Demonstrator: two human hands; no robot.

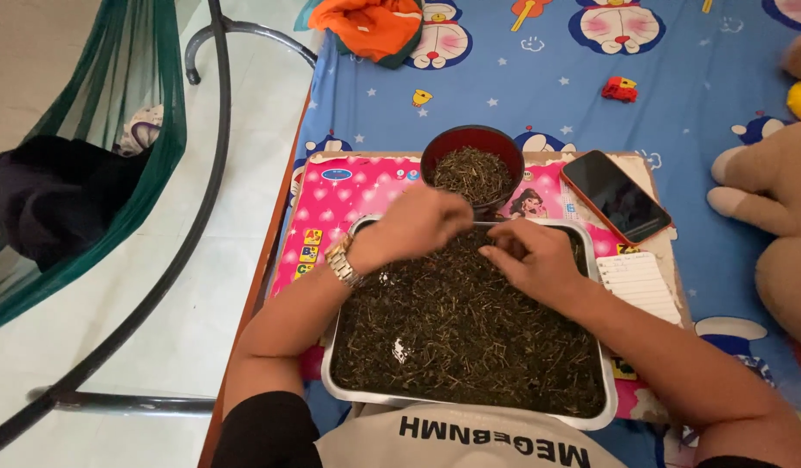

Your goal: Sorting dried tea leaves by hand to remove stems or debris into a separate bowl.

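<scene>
Off to my left a green hammock hangs on its metal frame over the tiled floor. In front of me, on the bed, a pink picture board carries a steel tray heaped with dark dried leaves and thin stems.

My left hand, with a metal watch at the wrist, hovers over the far edge of the tray, fingers drawn together as if pinching a little of the leaves; what exactly sits between the fingertips I cannot tell. Just beyond it stands a dark red bowl, partly filled with the same stuff.

My right hand rests on the pile, fingers curled and pressed into it, picking through.

I judge I am in the middle of sorting: most of the heap lies in the tray. The next move calls for a light, fine pinch and a short lift to the bowl without scattering bits.

Further right lie a phone, a lined notepad and a plush toy.
</scene>
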